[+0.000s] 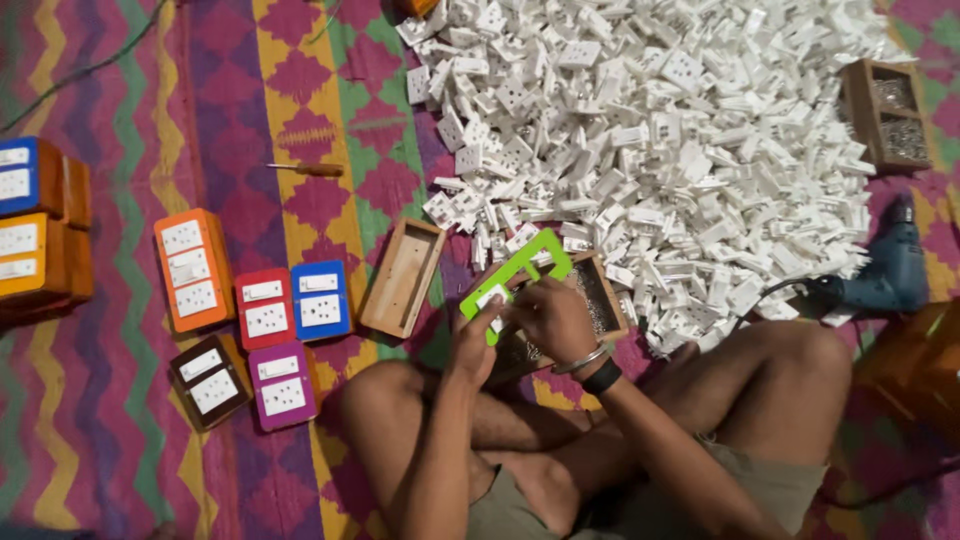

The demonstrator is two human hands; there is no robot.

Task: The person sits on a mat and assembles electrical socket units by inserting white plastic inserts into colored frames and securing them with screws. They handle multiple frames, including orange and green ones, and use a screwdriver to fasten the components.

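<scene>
We hold a flat, bright green plastic faceplate (515, 268) with rectangular cut-outs just above our crossed legs. Our left hand (472, 345) grips its lower end, where a white socket piece (492, 297) sits, and our right hand (551, 315) curls its fingers over the middle. Under it lies an open wooden box (600, 290). Beyond spreads a heap of glossy white socket modules (660, 150). Left, finished boards in coloured frames (262, 320) rest on the zigzag woven mat (120, 400).

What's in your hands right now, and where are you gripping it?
Both hands hold a green cover plate at its near end: left hand at the lower left corner, right hand along the bottom edge by a white insert.
</scene>
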